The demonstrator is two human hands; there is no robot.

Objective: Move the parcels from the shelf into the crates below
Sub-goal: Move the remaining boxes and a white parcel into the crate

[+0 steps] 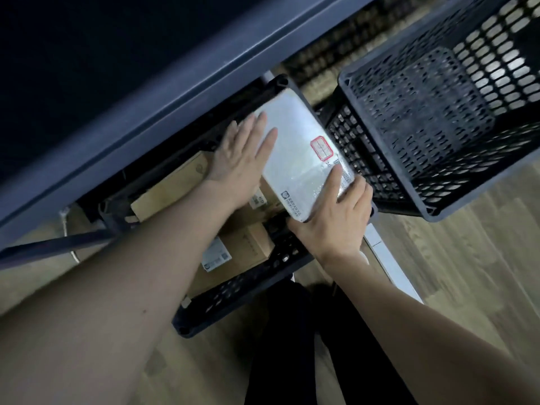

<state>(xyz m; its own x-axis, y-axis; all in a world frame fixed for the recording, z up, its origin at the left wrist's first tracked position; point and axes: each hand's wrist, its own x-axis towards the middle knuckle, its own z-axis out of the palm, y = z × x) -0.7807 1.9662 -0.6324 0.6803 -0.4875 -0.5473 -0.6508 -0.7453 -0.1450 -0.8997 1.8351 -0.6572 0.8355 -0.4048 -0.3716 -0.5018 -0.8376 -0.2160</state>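
Now white parcel (301, 154) between left hand (241, 160), right hand (336, 217)

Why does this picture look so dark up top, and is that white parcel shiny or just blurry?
Head view: the shelf is in deep shadow; the white parcel catches glare on its plastic wrap; the left hand is slightly motion-blurred; the wide lens bends straight edges.

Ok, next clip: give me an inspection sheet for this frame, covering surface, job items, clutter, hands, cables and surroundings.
Surface: wood-look floor; dark shelf edge overhead.
Job's things: white parcel above the near crate, which holds brown boxes; second crate looks empty.
Clutter: nothing seen.
Hands: left hand flat against the parcel; right hand grips its lower corner.
Cables: white cord under the shelf.
Surroundings: the person's dark trousers.
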